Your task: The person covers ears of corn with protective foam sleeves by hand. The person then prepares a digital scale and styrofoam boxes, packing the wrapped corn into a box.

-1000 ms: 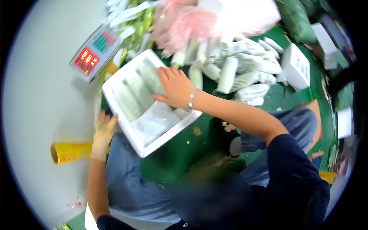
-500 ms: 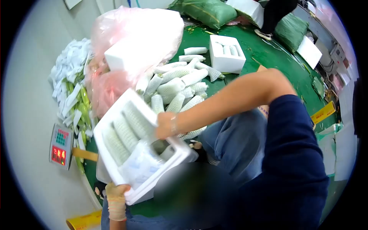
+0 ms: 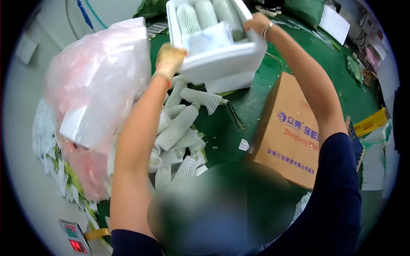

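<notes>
Both hands grip a white foam box (image 3: 222,64), raised at the top of the view. On its left side is my left hand (image 3: 170,59), gloved, with the fingers wrapped over the rim. My right hand (image 3: 259,24), with a bracelet at the wrist, closes on the right rim. Inside the box lie several net-sleeved vegetables (image 3: 206,15) side by side, with a clear-and-white packet (image 3: 209,39) across their near ends. Beneath the raised box, another white box (image 3: 228,81) shows in part on the green floor.
Loose net-sleeved pieces (image 3: 177,128) are heaped between my arms. Pink and clear plastic bags (image 3: 102,81) lie to the left. A brown carton (image 3: 288,132) stands right of centre. At the lower left is a scale (image 3: 75,238). A yellow roll (image 3: 370,122) lies at the right.
The foam box has moved from near my lap up and forward, over the other white box. My view has shifted too, and the brown carton now shows.
</notes>
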The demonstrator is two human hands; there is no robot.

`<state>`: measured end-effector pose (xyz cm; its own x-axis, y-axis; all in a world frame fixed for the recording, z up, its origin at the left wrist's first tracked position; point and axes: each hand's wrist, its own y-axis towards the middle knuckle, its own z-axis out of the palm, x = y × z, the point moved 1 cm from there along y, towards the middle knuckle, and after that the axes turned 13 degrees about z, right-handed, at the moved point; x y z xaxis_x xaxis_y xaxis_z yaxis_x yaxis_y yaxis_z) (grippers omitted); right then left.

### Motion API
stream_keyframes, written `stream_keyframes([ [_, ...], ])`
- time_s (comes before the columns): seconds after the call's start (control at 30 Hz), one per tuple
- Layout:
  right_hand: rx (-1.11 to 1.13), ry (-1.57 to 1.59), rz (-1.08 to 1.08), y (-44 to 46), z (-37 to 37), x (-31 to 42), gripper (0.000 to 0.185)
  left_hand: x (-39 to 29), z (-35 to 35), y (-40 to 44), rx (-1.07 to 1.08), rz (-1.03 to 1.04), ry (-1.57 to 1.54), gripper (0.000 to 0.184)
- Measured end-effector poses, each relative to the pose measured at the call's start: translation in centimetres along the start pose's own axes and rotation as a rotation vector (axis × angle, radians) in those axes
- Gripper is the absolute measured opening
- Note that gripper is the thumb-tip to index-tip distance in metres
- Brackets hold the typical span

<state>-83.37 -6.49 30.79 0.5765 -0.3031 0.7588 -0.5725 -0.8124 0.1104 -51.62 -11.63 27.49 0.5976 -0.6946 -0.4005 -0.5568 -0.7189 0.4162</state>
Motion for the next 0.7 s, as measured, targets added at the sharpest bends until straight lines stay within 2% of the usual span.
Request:
stream_keyframes([
  [0.03, 0.029, -0.014, 0.005, 1.9, -0.3, -0.6, 0.047, -0.7, 1.4, 3.1, -0.001, -0.174, -0.080, 0.026],
  [0.07, 0.000, -0.180, 0.089, 3.5, -0.1, -0.9, 0.041, -0.2, 3.6, 5.4, -0.014, -0.197, -0.117, 0.028],
  [0.1, 0.034, -0.182, 0.119, 5.3, 1.6, -3.4, 0.041, 0.4, 5.6, 6.7, -0.024, -0.229, -0.151, 0.030],
  [0.17, 0.405, 0.411, 0.220, 9.3, 2.4, -8.3, 0.029, -0.8, 7.8, 9.1, 0.080, -0.385, -0.023, 0.035],
  [0.23, 0.751, 1.020, 0.312, 11.7, 4.2, -11.6, 0.022, -0.9, 8.5, 10.0, -0.020, -0.257, -0.080, 0.034],
  [0.27, 0.586, 0.951, 0.321, 9.7, 4.0, -10.1, 0.029, -2.6, 6.9, 9.8, 0.242, -0.281, 0.114, 0.039],
  [0.3, 0.285, 0.838, 0.380, 7.3, 3.4, -8.3, 0.035, -2.9, 6.8, 9.4, 0.234, -0.296, 0.118, 0.039],
  [0.33, -0.163, 0.346, 0.207, 7.7, 3.0, -8.3, 0.040, -3.0, 6.6, 8.7, 0.062, -0.288, -0.111, 0.034],
  [0.37, -0.432, -0.080, 0.318, 7.9, 2.3, -8.2, 0.036, -2.8, 6.4, 7.2, -0.114, -0.292, -0.333, 0.032],
  [0.4, -0.642, 0.099, 0.239, 6.8, 1.8, -8.6, 0.030, -2.2, 6.5, 6.7, -0.109, -0.219, -0.265, 0.047],
  [0.43, -0.742, 0.271, -0.033, 4.6, 2.1, -7.6, 0.026, -0.9, 6.0, 5.5, -0.104, -0.160, -0.187, 0.064],
  [0.47, -0.752, 0.196, -0.213, 1.6, 2.4, -5.3, 0.025, 0.3, 4.4, 2.3, -0.043, 0.170, 0.116, 0.044],
  [0.5, -0.774, 0.137, -0.402, -1.8, 2.8, -3.1, 0.025, 1.2, 2.7, -0.8, 0.043, 0.503, 0.423, 0.035],
  [0.57, -0.454, 0.140, -0.539, -9.8, 5.5, 1.6, 0.023, 0.8, -5.0, -10.8, 0.007, 0.074, -0.233, 0.015],
  [0.6, -0.158, 0.090, -0.641, -10.8, 8.2, 0.9, 0.030, 0.4, -8.4, -15.6, 0.028, -0.028, -0.296, 0.019],
  [0.63, 0.134, 0.158, -0.745, -15.1, 11.3, 2.2, 0.024, 0.6, -11.6, -21.1, 0.111, -0.042, -0.163, 0.023],
  [0.67, 0.373, 0.084, -0.700, -20.8, 12.9, 4.8, 0.023, 1.3, -14.6, -26.9, 0.228, 0.022, 0.094, 0.027],
  [0.7, 0.502, 0.052, -0.808, -24.2, 15.7, 5.4, 0.030, 1.7, -17.3, -32.8, 0.333, 0.005, 0.267, 0.031],
])
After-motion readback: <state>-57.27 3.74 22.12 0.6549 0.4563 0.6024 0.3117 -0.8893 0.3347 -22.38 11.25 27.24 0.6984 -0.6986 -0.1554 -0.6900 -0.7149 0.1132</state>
